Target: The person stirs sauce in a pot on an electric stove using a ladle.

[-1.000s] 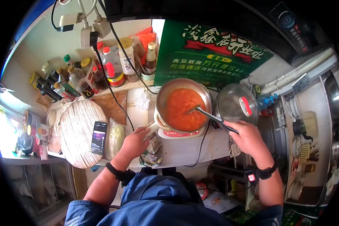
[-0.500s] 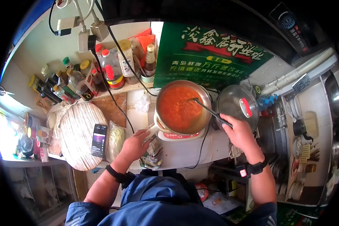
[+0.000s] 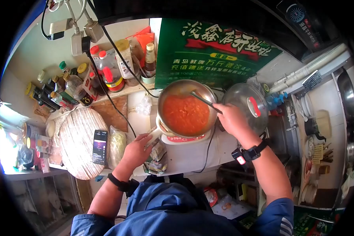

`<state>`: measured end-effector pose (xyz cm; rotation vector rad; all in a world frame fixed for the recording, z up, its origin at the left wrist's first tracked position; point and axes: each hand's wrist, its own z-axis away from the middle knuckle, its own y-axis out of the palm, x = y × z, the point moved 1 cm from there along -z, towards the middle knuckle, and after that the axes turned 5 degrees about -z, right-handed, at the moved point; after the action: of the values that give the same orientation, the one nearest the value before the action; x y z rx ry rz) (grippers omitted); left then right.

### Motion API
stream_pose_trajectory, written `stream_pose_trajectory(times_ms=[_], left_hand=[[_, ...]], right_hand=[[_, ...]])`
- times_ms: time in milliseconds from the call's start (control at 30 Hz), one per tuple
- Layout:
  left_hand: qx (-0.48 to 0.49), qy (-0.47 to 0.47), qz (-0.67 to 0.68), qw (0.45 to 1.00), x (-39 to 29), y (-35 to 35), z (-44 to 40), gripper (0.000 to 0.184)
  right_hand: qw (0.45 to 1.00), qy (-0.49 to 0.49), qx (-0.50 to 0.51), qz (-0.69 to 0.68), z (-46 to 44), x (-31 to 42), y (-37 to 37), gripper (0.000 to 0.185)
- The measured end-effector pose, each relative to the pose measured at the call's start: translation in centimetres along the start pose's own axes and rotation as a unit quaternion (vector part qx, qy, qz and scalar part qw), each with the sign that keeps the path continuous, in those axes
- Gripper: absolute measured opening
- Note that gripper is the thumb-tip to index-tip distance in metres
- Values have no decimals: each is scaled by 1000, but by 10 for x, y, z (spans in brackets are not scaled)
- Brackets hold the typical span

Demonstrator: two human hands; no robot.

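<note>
A round metal pan (image 3: 165, 94) with red, chunky sauce (image 3: 186, 114) stands on a white and red cooker (image 3: 187, 139). My left hand (image 3: 137, 149) is closed around the pan's pale handle (image 3: 156, 132), left of the pan. Over the right rim, my right hand (image 3: 233, 118) grips the dark handle of a stirring utensil (image 3: 203, 100). The tool's head lies near the upper part of the pan, at the sauce's far edge; its tip is hard to make out. Below the handle lies a patterned cloth (image 3: 157, 159).
A glass lid (image 3: 240, 100) with a red knob sits right of the pan. To the left are a round board (image 3: 76, 145), a phone (image 3: 100, 146) and a bagged vegetable (image 3: 117, 147). Bottles (image 3: 76, 88) line the back shelf. A black cable (image 3: 116, 104) hangs across the counter.
The utensil's head has shifted toward the pan's far side, and my right hand has moved left and nearer the rim. My left hand still holds the handle. The view has shifted slightly.
</note>
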<state>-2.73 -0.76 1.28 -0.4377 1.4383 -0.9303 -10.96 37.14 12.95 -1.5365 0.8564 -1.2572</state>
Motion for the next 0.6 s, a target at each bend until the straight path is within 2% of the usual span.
stream_pose_trajectory(times_ms=[167,200,400,600], left_hand=[[-20,33,-16,999,6,4,0,43],[-18,33,-16,999,6,3,0,43],[0,19,2,1000,3,-1,0,45],[-15,45,-17,999,10,2,0,45]], right_hand=[[993,86,45,-71,38,-7,-23,38],[993,71,31,-92,45,-7,-25,38],[968,177,125,-127,88,15,-63,40],[982,103,98,-124,123,18,-53,40]])
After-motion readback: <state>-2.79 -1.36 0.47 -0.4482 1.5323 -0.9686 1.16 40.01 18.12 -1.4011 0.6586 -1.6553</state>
